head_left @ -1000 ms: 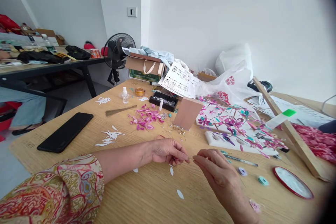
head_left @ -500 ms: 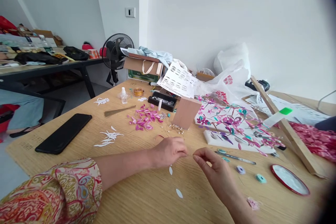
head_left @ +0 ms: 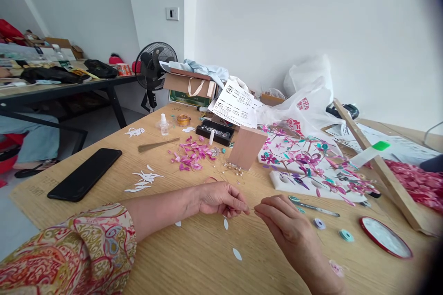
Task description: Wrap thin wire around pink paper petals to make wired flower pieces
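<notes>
My left hand (head_left: 223, 199) is closed in a pinch above the middle of the wooden table (head_left: 194, 258). Close on its right, my right hand (head_left: 284, 216) also pinches, its fingertips just apart from the left ones. Whatever lies between the fingers is too fine to make out. Below the hands are two white leaf-shaped pieces, one small petal (head_left: 226, 224) and a nearer petal (head_left: 237, 254). Another white piece (head_left: 177, 224) peeks out under my left wrist. Pink petals (head_left: 192, 154) lie heaped beyond my left hand, beside small white beads (head_left: 237, 170).
A black phone (head_left: 85, 174) and white paper slivers (head_left: 145, 179) lie left. A wooden block (head_left: 247, 147) stands ahead. Wire flowers (head_left: 308, 161) rest on white foam (head_left: 294, 183) at right, near tweezers (head_left: 318, 208), thread spools (head_left: 346, 235), a red-rimmed dish (head_left: 386, 237) and a wooden bar (head_left: 391, 184).
My left hand has rolled so its thumb side shows more. My right hand has turned, with its back facing up and fingers drawn together. The view has shifted slightly.
</notes>
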The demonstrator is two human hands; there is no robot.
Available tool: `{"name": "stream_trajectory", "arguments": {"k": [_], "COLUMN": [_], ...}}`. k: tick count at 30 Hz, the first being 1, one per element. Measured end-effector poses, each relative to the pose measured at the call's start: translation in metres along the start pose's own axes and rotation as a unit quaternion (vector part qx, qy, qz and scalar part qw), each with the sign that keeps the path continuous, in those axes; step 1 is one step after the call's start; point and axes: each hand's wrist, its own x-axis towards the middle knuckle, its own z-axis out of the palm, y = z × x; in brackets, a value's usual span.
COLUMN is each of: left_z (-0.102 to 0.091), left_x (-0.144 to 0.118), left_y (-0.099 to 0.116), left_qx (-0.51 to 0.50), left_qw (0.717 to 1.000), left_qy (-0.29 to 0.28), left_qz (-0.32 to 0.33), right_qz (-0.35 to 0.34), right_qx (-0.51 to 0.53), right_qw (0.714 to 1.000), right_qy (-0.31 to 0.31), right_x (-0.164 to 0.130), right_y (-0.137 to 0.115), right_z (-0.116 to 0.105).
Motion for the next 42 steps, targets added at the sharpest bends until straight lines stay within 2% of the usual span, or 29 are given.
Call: {"name": "stream_trajectory", "arguments": {"k": [2, 3, 4, 5, 7, 8, 9, 10, 11, 12, 13, 14, 18, 20, 26, 28, 30, 32, 35, 38, 42], "left_z": [0.005, 0.007, 0.009, 0.01, 0.012, 0.011, 0.01, 0.01, 0.009, 0.008, 0.007, 0.007, 0.008, 0.01, 0.014, 0.013, 0.011, 0.007, 0.002, -0.002, -0.002], "left_x": [-0.001, -0.002, -0.003, -0.004, -0.005, -0.005, -0.005, -0.005, -0.005, -0.004, -0.004, -0.003, -0.002, 0.0, 0.003, 0.002, 0.001, 0.0, 0.0, 0.001, 0.003], "left_y": [0.0, 0.0, 0.001, 0.001, -0.001, -0.002, -0.003, -0.004, -0.006, -0.007, -0.007, -0.008, -0.006, -0.005, -0.004, -0.003, -0.001, 0.001, 0.002, 0.001, -0.001], "left_qx": [0.082, 0.161, 0.261, 0.372, 0.571, 0.639, 0.685, 0.713, 0.725, 0.725, 0.712, 0.689, 0.537, 0.473, 0.309, 0.21, 0.093, -0.001, -0.069, -0.088, -0.077], "left_qw": [0.994, 0.979, 0.946, 0.89, 0.736, 0.662, 0.605, 0.566, 0.547, 0.544, 0.558, 0.584, 0.735, 0.792, 0.894, 0.939, 0.975, 0.992, 0.997, 0.996, 0.997], "left_qy": [0.04, 0.067, 0.091, 0.109, 0.117, 0.114, 0.116, 0.123, 0.132, 0.143, 0.152, 0.158, 0.165, 0.166, 0.185, 0.181, 0.153, 0.103, 0.033, -0.002, -0.023], "left_qz": [0.055, 0.107, 0.172, 0.24, 0.346, 0.374, 0.389, 0.395, 0.397, 0.397, 0.398, 0.399, 0.379, 0.348, 0.267, 0.204, 0.131, 0.079, 0.022, -0.015, -0.023], "right_qz": [0.046, 0.081, 0.122, 0.165, 0.243, 0.271, 0.293, 0.307, 0.315, 0.316, 0.311, 0.3, 0.234, 0.209, 0.181, 0.171, 0.135, 0.075, 0.003, -0.024, -0.044], "right_qx": [0.019, 0.027, 0.035, 0.044, 0.062, 0.072, 0.084, 0.095, 0.103, 0.108, 0.107, 0.101, 0.058, 0.046, 0.044, 0.035, 0.007, -0.03, -0.074, -0.093, -0.076], "right_qw": [0.999, 0.996, 0.992, 0.985, 0.968, 0.96, 0.952, 0.946, 0.943, 0.942, 0.944, 0.949, 0.97, 0.976, 0.982, 0.984, 0.99, 0.996, 0.997, 0.995, 0.996], "right_qy": [0.001, 0.002, 0.001, -0.002, -0.015, -0.023, -0.028, -0.031, -0.031, -0.028, -0.021, -0.01, 0.029, 0.034, 0.036, 0.044, 0.05, 0.04, 0.011, -0.005, -0.01], "right_x": [0.001, 0.001, 0.001, 0.001, 0.001, 0.001, 0.0, 0.0, 0.0, -0.001, -0.001, -0.001, 0.0, 0.0, 0.001, 0.0, -0.002, -0.004, -0.005, -0.004, -0.001], "right_y": [-0.001, -0.002, -0.002, -0.002, -0.002, -0.001, -0.001, 0.0, 0.001, 0.002, 0.002, 0.002, 0.0, -0.002, -0.003, -0.001, 0.002, 0.004, 0.004, 0.002, -0.001], "right_z": [0.001, 0.001, 0.003, 0.004, 0.006, 0.007, 0.008, 0.009, 0.01, 0.01, 0.011, 0.011, 0.012, 0.013, 0.015, 0.014, 0.011, 0.008, 0.004, 0.001, -0.002]}}
